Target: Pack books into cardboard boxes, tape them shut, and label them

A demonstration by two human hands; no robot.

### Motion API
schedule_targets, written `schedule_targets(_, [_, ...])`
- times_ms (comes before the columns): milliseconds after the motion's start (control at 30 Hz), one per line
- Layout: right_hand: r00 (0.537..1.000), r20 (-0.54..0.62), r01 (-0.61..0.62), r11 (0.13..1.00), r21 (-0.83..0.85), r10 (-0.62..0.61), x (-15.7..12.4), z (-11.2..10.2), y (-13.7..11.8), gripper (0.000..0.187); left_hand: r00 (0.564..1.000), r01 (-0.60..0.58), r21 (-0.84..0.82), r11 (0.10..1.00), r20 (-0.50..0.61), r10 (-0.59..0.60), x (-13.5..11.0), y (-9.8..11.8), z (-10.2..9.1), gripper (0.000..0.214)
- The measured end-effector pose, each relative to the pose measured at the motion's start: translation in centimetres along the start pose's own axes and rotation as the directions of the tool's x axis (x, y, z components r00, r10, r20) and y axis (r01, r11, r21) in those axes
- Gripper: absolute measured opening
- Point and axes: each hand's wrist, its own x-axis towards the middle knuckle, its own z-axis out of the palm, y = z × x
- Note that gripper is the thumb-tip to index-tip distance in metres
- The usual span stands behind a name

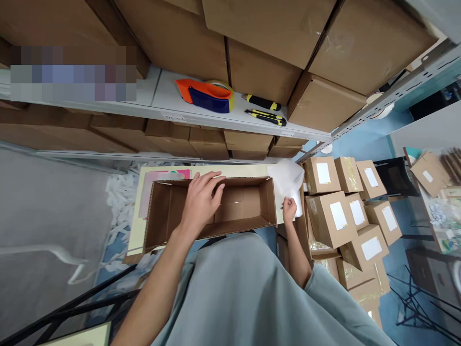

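Observation:
A long cardboard box [239,204] with its top open and its inside bare lies across a pale yellow table [136,235]. My left hand [202,199] is over the box at its far rim, fingers stretched out and apart, holding nothing. To the right of the box, my right hand [289,210] is closed, its fingertips curled together. Behind and around it is a thin white sheet [288,175] at the table's right end. Whether the fingers pinch that sheet cannot be made out. Left of the box, partly covered by it, are a pink item [185,174] and a translucent sheet [146,192].
An orange and blue tape dispenser [207,96] and two cutter knives [264,110] lie on the shelf [223,120] above, among large cartons [266,67]. Labelled boxes [331,218] are piled at right. White paper strips [124,202] lie at left.

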Motion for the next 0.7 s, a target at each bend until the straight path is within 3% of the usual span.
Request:
schedule_targets(67, [0.996, -0.042, -0.086, 0.996, -0.033, 0.085, -2.3, -1.2, 1.6, 0.032, 0.999, 0.002, -0.010, 1.000, -0.052, -0.003, -0.4, -0.2, -0.9, 0.025])
schedule_targets(167, [0.986, -0.010, -0.166, 0.980, -0.111, 0.166, -4.3, -2.4, 2.3, 0.035, 0.990, 0.016, 0.008, 1.000, -0.140, -0.015, -1.3, -1.1, -3.1, 0.024])
schedule_targets(333, [0.983, 0.049, -0.159, 0.956, -0.247, 0.177, -5.1, -4.8, -0.4, 0.039, 0.943, 0.150, 0.009, 0.989, -0.300, -0.141, -3.1, -3.8, -7.3, 0.031])
schedule_targets(467, [1.000, -0.001, -0.021, 0.949, -0.314, 0.022, -6.4, -7.7, -5.0, 0.040, 0.855, 0.332, -0.023, 0.943, -0.415, -0.311, -5.4, -7.6, -10.0, 0.039])
schedule_targets(567, [0.975, -0.093, 0.173, 0.953, -0.247, -0.201, -8.4, -9.0, -9.6, 0.056, 0.784, 0.522, -0.015, 0.853, -0.384, -0.487, -7.3, -12.1, -11.2, 0.048])
schedule_targets(633, [0.938, -0.158, 0.270, 0.936, -0.224, -0.309, -10.3, -9.1, -12.9, 0.060, 0.692, 0.677, -0.014, 0.736, -0.327, -0.643, -8.2, -15.7, -11.1, 0.056])
schedule_targets(700, [0.903, -0.199, 0.335, 0.913, -0.231, -0.381, -12.6, -8.4, -16.0, 0.061, 0.565, 0.806, -0.031, 0.591, -0.256, -0.784, -8.7, -19.0, -10.1, 0.064])
